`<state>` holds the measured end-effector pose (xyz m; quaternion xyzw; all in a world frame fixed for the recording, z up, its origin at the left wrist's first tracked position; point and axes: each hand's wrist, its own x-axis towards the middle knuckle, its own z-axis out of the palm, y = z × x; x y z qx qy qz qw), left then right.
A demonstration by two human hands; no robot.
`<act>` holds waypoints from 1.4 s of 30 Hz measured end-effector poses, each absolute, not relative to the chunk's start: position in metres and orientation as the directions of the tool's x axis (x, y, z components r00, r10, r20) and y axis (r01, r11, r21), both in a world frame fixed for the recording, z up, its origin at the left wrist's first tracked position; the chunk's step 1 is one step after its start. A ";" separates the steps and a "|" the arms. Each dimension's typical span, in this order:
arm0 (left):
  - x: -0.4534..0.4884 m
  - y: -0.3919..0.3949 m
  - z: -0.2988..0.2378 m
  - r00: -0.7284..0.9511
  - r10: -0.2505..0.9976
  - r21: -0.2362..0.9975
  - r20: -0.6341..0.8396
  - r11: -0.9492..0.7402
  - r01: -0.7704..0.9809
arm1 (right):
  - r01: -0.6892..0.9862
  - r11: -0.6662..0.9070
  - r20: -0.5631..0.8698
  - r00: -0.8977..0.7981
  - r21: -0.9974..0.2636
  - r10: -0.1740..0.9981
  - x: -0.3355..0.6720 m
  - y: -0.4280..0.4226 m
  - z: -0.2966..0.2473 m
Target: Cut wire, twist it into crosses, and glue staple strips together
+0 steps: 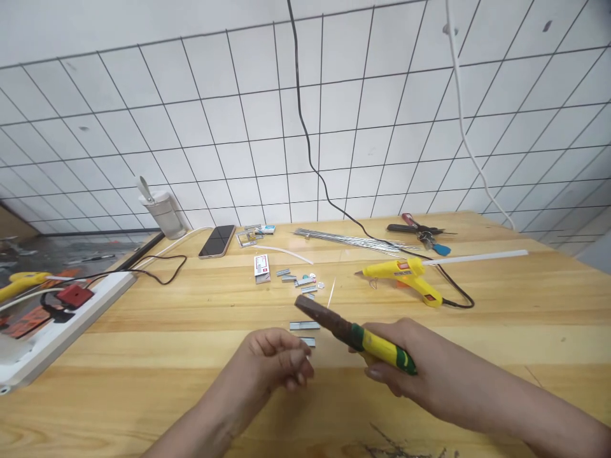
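Observation:
My right hand (405, 375) is closed around the yellow-and-green handles of a pair of pliers (351, 332), whose dark, rusty jaws point up and left over the table. My left hand (270, 362) is pinched, its fingertips below and left of the jaws; whatever they hold is hidden or too small to make out. Just past those fingertips lie a strip of staples (304, 325) and a second strip (308, 341), partly covered by the hand. More short strips (305, 282) are scattered farther back, beside a small white-and-red box (262, 268).
A yellow glue gun (405, 272) with a long glue stick lies at right. Behind are thin metal rods (344, 238), other hand tools (422, 234) and a phone (217, 242). A power strip (71, 331) and a lidded cup (165, 213) stand left. Dark wire scraps (391, 448) lie at the front edge.

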<state>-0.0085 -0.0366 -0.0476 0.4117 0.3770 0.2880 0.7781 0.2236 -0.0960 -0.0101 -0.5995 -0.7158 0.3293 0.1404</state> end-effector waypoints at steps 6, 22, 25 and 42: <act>-0.012 -0.029 -0.048 0.476 0.735 0.716 -0.483 0.645 -0.268 | 0.765 0.106 -0.341 -0.401 -0.635 0.850 0.212 -0.110 -0.003; -0.010 -0.043 -0.041 0.608 0.657 0.662 -0.445 0.699 -0.270 | 0.753 0.140 -0.356 -0.455 -0.643 0.816 0.205 -0.108 -0.006; -0.009 -0.044 -0.041 0.627 0.638 0.665 -0.446 0.705 -0.245 | 0.731 0.164 -0.352 -0.497 -0.663 0.793 0.202 -0.107 -0.004; -0.010 -0.029 -0.049 0.412 0.798 0.658 -0.440 0.599 -0.457 | 0.670 0.285 -0.125 -0.493 -0.685 0.861 0.203 -0.114 -0.005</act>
